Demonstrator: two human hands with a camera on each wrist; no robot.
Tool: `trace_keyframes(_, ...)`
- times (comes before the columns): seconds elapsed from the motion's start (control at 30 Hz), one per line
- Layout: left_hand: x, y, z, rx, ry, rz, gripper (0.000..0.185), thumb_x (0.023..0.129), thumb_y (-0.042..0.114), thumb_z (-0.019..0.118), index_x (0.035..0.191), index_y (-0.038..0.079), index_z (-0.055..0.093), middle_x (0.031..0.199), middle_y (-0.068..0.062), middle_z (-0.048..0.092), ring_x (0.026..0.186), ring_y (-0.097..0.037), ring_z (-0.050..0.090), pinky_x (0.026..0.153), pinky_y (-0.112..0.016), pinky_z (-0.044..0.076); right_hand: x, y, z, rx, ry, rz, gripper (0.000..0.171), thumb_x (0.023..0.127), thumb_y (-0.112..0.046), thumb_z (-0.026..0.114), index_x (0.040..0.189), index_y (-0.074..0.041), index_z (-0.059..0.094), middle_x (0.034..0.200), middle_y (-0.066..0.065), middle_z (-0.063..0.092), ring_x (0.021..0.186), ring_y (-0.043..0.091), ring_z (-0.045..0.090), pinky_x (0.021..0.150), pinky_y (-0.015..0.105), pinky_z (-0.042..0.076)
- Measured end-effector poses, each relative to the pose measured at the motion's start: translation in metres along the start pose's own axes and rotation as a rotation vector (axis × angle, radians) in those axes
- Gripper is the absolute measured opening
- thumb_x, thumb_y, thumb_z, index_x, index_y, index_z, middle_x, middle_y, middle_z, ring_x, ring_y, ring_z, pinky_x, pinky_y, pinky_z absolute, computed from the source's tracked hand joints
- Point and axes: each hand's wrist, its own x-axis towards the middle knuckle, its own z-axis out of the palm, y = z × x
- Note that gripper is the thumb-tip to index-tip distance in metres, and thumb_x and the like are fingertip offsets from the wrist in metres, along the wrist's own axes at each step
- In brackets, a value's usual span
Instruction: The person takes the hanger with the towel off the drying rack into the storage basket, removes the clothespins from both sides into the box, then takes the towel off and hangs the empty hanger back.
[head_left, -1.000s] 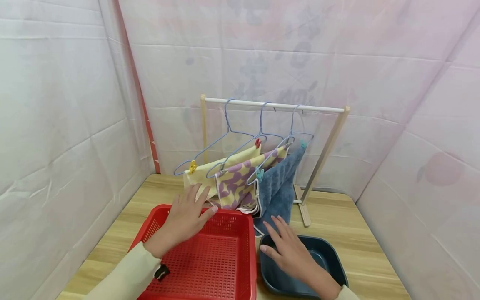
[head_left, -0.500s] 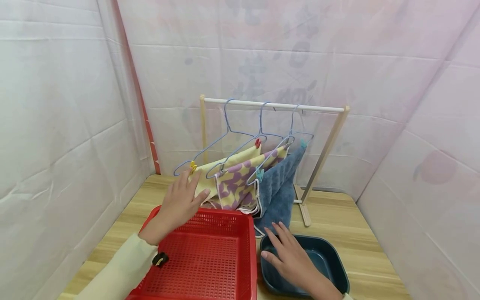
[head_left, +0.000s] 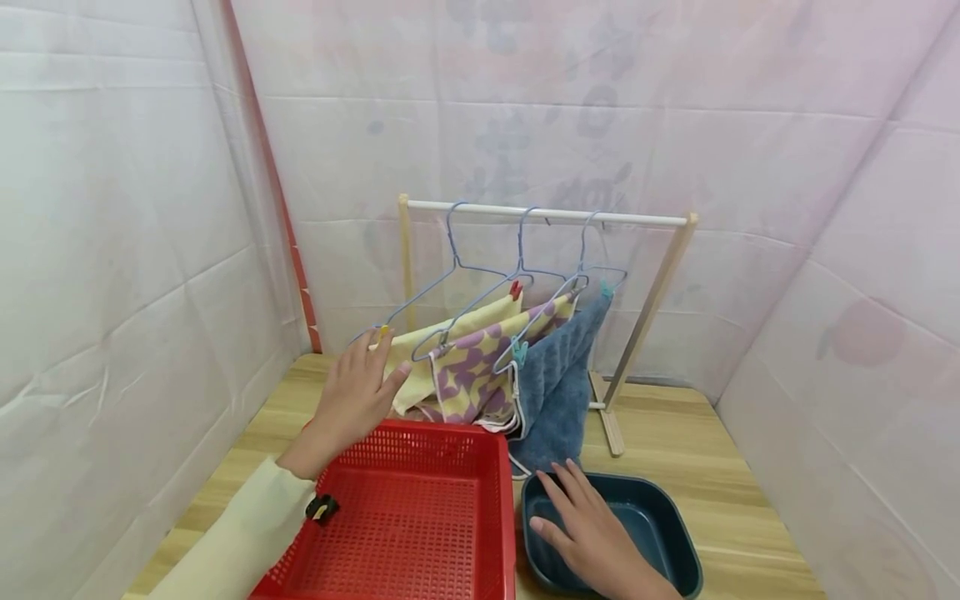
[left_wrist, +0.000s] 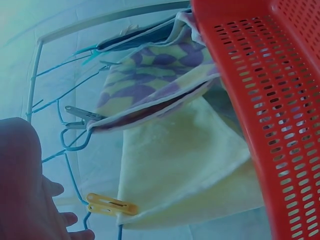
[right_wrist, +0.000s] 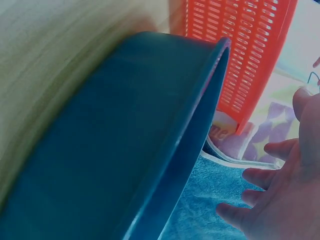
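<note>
My left hand reaches out with fingers extended beside a yellow clothespin, holding nothing. That clothespin fastens a pale yellow towel to a blue wire hanger; in the head view my fingertips partly cover it. A red clothespin grips the towel's far corner. Beside it hang a purple-and-yellow patterned towel, held by grey clothespins, and a blue towel with teal clothespins. My right hand, its fingers spread and holding nothing, hovers over a dark blue basin.
A red perforated basket stands in front of the towels, left of the basin. The hangers hang from a rack with a white bar and wooden legs. White sheeting encloses the wooden table at the back and both sides.
My left hand has moved forward and left, from above the basket's rim to the yellow clothespin. My right hand has drawn back slightly over the basin. The towels hang as before.
</note>
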Motion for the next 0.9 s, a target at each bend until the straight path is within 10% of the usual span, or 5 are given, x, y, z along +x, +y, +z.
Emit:
trace_keyframes(0.53,0.023,-0.017,-0.004,-0.125,0.141,-0.028,0.069,0.108,0.054,0.031,0.158,0.007,0.025,0.160,-0.024,0.026,0.143,-0.048,0.028,0.114,-0.069,0.023,-0.008,0.004,0.000,0.014,0.015,0.010,0.074,0.096,-0.067,0.049,0.154,-0.021,0.042,0.164,0.008,0.029,0.155,0.036,0.011,0.115,0.071,0.021)
trace_keyframes(0.9,0.038,-0.029,-0.017,-0.323,0.000,-0.125,0.074,0.107,0.058,0.023,0.159,0.007,0.021,0.157,-0.025,0.036,0.143,-0.045,0.037,0.113,-0.066,0.031,-0.011,0.007,0.000,0.033,0.015,0.011,0.073,0.097,-0.064,0.051,0.152,-0.018,0.044,0.163,0.011,0.031,0.153,0.040,0.015,0.112,0.075,0.022)
